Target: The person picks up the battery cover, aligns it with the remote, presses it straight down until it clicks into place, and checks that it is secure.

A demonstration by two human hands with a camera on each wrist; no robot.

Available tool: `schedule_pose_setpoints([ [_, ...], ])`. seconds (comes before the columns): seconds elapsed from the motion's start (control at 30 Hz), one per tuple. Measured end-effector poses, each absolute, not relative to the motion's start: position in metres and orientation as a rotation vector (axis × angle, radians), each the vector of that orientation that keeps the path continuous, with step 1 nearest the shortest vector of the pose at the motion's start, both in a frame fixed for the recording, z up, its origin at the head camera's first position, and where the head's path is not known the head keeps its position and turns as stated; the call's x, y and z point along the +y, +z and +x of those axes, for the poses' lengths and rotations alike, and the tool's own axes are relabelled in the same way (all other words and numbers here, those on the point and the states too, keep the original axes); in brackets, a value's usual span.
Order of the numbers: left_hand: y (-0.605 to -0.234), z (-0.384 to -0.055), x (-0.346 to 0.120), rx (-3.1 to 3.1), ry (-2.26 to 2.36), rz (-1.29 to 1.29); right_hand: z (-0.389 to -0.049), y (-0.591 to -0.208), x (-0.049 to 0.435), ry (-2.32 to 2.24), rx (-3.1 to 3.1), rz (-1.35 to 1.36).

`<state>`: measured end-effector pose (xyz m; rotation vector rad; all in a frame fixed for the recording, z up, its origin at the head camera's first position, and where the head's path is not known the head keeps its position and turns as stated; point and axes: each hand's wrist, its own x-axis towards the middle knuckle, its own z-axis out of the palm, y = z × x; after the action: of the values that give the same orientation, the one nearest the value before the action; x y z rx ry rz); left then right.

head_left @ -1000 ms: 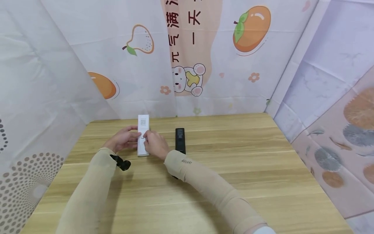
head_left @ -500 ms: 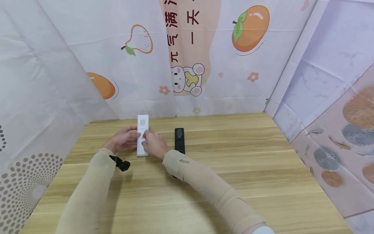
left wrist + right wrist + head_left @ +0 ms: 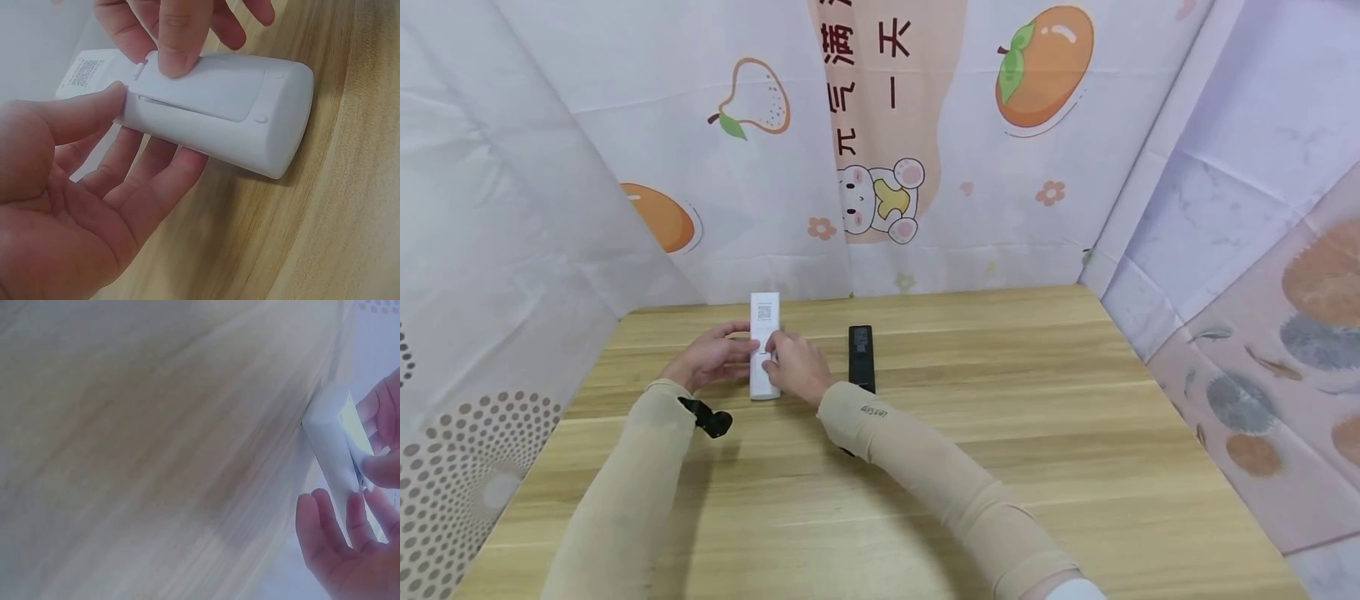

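Observation:
A white remote control (image 3: 764, 312) lies back side up at the left rear of the table, its far end showing a printed code. My left hand (image 3: 718, 358) holds it from the left: in the left wrist view the thumb presses the edge and the other fingers are spread beneath. My right hand (image 3: 797, 367) pinches the battery cover (image 3: 206, 87) at its latch end, thumb on top. That end stands slightly raised, with a thin gap along the side. Inside the compartment is hidden. In the right wrist view, the remote's end and both hands show at the right edge.
To the right of my right hand lies a black remote control (image 3: 861, 358), its near end by the sleeve. The wooden table (image 3: 1000, 400) meets a printed curtain (image 3: 1000, 233) at the back, with more cloth on both sides.
My right thumb has slid slightly further onto the battery cover. Both hands and the white remote otherwise keep nearly the same place, and the black remote lies still.

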<state>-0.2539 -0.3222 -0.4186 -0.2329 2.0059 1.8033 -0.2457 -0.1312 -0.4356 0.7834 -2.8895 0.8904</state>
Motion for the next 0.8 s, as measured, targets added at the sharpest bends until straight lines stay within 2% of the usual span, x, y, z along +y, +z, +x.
schedule_pose_setpoints([
  [0.8,-0.4209,-0.2534,-0.3228,1.989,1.815,-0.242,-0.246,-0.4341,-0.1325,1.081,-2.938,0.668],
])
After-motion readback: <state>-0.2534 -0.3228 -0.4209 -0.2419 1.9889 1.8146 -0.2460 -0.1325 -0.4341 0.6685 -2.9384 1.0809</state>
